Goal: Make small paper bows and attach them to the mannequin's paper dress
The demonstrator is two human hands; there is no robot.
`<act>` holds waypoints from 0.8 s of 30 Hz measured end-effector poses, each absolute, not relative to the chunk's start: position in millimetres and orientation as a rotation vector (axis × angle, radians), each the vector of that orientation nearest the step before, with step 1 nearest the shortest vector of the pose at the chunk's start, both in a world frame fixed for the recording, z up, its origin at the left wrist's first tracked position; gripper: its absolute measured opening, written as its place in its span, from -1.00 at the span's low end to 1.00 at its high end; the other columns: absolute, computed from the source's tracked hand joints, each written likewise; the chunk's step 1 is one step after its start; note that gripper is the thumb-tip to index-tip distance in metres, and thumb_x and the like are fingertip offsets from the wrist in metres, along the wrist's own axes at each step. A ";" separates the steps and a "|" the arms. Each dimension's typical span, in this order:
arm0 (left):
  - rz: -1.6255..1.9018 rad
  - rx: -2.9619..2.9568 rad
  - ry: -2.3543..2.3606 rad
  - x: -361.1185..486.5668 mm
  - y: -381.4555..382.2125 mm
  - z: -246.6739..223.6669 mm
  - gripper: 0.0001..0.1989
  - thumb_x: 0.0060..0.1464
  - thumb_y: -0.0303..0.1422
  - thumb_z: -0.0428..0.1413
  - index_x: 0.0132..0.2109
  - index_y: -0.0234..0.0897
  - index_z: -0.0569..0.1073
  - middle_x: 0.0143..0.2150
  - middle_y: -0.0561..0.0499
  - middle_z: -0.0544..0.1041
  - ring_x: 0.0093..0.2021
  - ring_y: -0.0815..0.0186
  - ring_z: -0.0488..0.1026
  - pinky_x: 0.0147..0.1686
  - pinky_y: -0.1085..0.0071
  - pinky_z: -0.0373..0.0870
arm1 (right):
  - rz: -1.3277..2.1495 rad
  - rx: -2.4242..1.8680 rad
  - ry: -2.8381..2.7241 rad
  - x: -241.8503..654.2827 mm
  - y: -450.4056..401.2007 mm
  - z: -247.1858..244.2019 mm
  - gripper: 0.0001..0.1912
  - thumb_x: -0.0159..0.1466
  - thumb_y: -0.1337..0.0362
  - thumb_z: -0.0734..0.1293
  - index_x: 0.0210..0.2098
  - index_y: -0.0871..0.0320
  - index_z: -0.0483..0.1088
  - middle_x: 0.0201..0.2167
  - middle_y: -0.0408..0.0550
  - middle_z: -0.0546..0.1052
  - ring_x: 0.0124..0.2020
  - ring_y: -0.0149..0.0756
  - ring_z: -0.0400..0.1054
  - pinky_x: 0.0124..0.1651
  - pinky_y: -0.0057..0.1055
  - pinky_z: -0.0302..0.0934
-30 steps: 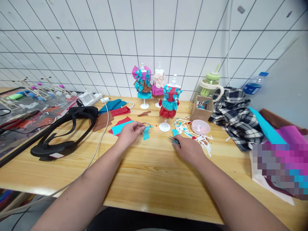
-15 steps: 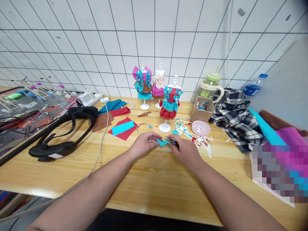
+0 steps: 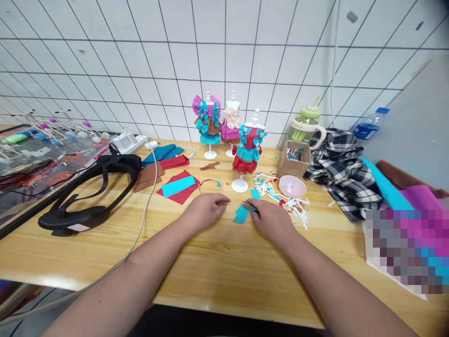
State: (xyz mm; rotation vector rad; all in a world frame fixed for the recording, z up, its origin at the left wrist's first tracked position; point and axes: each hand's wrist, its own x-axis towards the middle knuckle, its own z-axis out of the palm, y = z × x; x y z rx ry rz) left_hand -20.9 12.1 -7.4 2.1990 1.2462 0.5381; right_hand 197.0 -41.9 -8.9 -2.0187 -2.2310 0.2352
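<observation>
My right hand (image 3: 271, 219) is closed around small dark scissors (image 3: 251, 207), whose tips point left. Just left of it, teal paper pieces (image 3: 241, 215) lie on the table, touching or close to the scissors. My left hand (image 3: 210, 209) hovers to the left with curled fingers; whether anything small is between them is hidden. Behind the hands stands a small white dress form in a red and blue paper dress (image 3: 248, 149). A metal ring (image 3: 209, 180) lies behind my left hand. To its left a blue strip (image 3: 178, 186) rests on red paper (image 3: 185, 193).
Two more dressed forms (image 3: 209, 122) stand near the tiled wall. At right are white scraps (image 3: 296, 206), a pink dish (image 3: 292, 186), a cardboard box (image 3: 293, 161), a green cup (image 3: 307, 124) and plaid cloth (image 3: 336, 164). A black headset (image 3: 91, 196) and a cable (image 3: 143, 220) lie left.
The wavy teal piece between my hands is now out of my left fingers, and flat teal pieces lie beside the scissors. My left hand has shifted slightly left.
</observation>
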 end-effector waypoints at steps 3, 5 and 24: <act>0.513 2.473 1.566 -40.8 25.4 -1.9 -0.67 0.01 -0.35 0.08 -0.04 -0.21 0.51 -0.05 -0.16 0.53 0.00 -0.03 0.39 -0.02 0.10 0.29 | 0.118 -2.052 -2.141 201.1 -40.1 -5.5 -0.50 0.28 0.31 0.13 0.22 -0.01 0.14 0.04 -0.04 0.44 -0.07 -0.16 0.38 -0.19 -0.35 0.17; 0.378 2.515 1.664 -50.2 31.4 -1.4 -0.72 -0.01 -0.34 0.10 -0.11 -0.22 0.52 -0.08 -0.18 0.52 -0.03 -0.05 0.38 -0.08 0.10 0.29 | 0.072 -2.081 -2.126 203.8 -38.4 -5.7 -0.49 0.27 0.34 0.12 0.22 0.03 0.15 0.03 0.00 0.43 -0.06 -0.14 0.36 -0.17 -0.32 0.17; 0.619 2.240 0.999 -1.2 -10.3 6.3 -0.82 0.22 -0.32 -0.10 -0.09 -0.20 0.33 -0.13 -0.07 0.52 -0.08 0.21 0.44 -0.05 0.27 0.32 | 0.612 -1.322 -1.733 176.2 -53.4 -5.3 -0.55 0.26 0.21 0.25 0.13 0.09 0.17 0.05 0.00 0.45 0.08 -0.24 0.32 0.02 -0.32 0.23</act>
